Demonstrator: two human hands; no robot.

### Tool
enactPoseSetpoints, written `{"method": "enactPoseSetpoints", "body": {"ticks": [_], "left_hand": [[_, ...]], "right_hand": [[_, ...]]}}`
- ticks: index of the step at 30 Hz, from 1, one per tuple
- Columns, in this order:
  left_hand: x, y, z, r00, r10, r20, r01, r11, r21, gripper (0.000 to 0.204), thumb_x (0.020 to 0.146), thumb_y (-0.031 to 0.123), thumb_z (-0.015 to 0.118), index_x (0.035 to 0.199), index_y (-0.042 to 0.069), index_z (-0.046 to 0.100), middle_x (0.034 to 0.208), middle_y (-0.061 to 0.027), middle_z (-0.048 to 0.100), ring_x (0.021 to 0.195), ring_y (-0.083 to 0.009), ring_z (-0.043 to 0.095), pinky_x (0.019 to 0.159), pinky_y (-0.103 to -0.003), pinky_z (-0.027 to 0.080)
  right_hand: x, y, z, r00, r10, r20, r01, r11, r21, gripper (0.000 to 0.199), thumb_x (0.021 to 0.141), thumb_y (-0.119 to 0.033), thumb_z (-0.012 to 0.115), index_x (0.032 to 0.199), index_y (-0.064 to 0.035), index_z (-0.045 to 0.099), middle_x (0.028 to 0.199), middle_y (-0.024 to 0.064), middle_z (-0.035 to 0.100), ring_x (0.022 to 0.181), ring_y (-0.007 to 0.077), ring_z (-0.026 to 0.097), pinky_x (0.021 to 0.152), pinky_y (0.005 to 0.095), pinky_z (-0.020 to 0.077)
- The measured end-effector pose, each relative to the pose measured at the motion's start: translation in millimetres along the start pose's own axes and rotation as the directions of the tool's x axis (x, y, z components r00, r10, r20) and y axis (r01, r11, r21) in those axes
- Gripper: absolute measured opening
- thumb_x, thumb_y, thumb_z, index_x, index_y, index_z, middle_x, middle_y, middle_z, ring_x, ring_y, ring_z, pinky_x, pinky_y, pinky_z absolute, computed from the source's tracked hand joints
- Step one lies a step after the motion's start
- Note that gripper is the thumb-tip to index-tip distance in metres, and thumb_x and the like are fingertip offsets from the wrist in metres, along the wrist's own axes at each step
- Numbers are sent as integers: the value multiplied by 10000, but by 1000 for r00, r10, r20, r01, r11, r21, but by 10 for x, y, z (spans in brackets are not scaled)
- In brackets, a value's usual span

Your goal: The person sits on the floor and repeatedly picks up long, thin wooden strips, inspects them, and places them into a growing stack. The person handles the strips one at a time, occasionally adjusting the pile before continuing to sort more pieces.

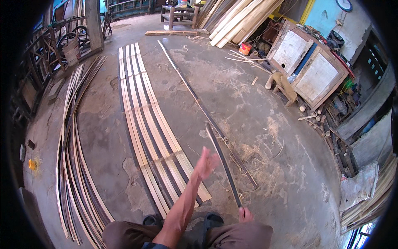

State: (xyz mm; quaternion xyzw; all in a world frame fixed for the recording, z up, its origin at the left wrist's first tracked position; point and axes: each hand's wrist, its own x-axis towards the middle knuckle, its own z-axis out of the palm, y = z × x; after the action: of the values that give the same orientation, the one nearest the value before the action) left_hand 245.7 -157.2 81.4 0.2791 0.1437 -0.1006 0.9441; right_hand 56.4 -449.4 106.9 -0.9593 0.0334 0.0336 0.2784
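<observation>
My right hand (246,215), by my right knee, is closed round the near end of a dark bamboo strip (224,162) that slants away from me to the far left. My left hand (206,163) is held out beside the strip's left side, fingers stretched and slightly blurred; I cannot tell whether it touches the strip. Left of it lies a row of long pale and dark bamboo slats (143,112), with cross bands at several places. A longer thin bamboo strip (199,101) lies on the floor beyond the held one.
Loose bamboo strips (70,153) lie in a bundle at the left. Wide bamboo slats (244,18) lean at the back, near a red and yellow tin (245,49). A wooden cabinet (319,76) and cut bamboo pieces (321,118) stand right. Fibre shavings (248,153) litter the concrete floor.
</observation>
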Motion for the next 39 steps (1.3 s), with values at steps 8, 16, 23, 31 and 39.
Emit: {"method": "enactPoseSetpoints", "body": {"ticks": [8, 16, 23, 31, 39], "left_hand": [[-51, 297, 71, 982, 146, 118, -131, 983, -127, 496, 997, 546, 455, 920, 65, 548, 586, 20, 436, 483, -100, 449, 449, -258, 386], [-386, -76, 714, 947, 283, -149, -250, 946, 206, 484, 1014, 515, 447, 772, 95, 458, 528, 56, 280, 418, -70, 253, 393, -262, 211], [-447, -237, 801, 903, 427, 56, -366, 692, 623, 510, 1029, 455, 452, 720, 53, 516, 533, 16, 413, 452, -75, 379, 409, -266, 310], [-596, -653, 1082, 902, 96, 420, -431, 189, 883, 423, 1027, 375, 480, 869, 6, 611, 575, -154, 552, 536, -210, 564, 515, -406, 442], [-765, -912, 1309, 893, -116, 434, -441, -38, 897, 386, 1005, 377, 504, 1006, 19, 651, 724, -259, 632, 738, -434, 635, 646, -419, 522]], "right_hand": [[-381, 291, 261, 986, 152, 66, -147, 986, -78, 412, 1029, -379, 400, 1121, -58, 641, 930, 226, 649, 874, 440, 621, 737, 507, 483], [-5, -120, 217, 995, -32, -96, 49, 983, 178, 421, 1037, -365, 370, 1153, -58, 634, 1011, 227, 649, 948, 439, 615, 797, 507, 486], [763, -736, 997, 993, -51, -107, 91, 908, 409, 473, 1045, -319, 277, 1298, -32, 554, 1257, 199, 582, 1214, 385, 510, 1046, 419, 393], [796, -348, 1475, 973, -33, -226, 135, 883, 449, 404, 1016, -306, 360, 1241, -36, 558, 1095, 201, 641, 1014, 418, 602, 899, 476, 472], [796, -123, 2010, 992, 116, -49, -89, 922, 376, 421, 1010, -348, 365, 1184, -32, 583, 1061, 203, 653, 994, 422, 613, 885, 477, 479]]}}
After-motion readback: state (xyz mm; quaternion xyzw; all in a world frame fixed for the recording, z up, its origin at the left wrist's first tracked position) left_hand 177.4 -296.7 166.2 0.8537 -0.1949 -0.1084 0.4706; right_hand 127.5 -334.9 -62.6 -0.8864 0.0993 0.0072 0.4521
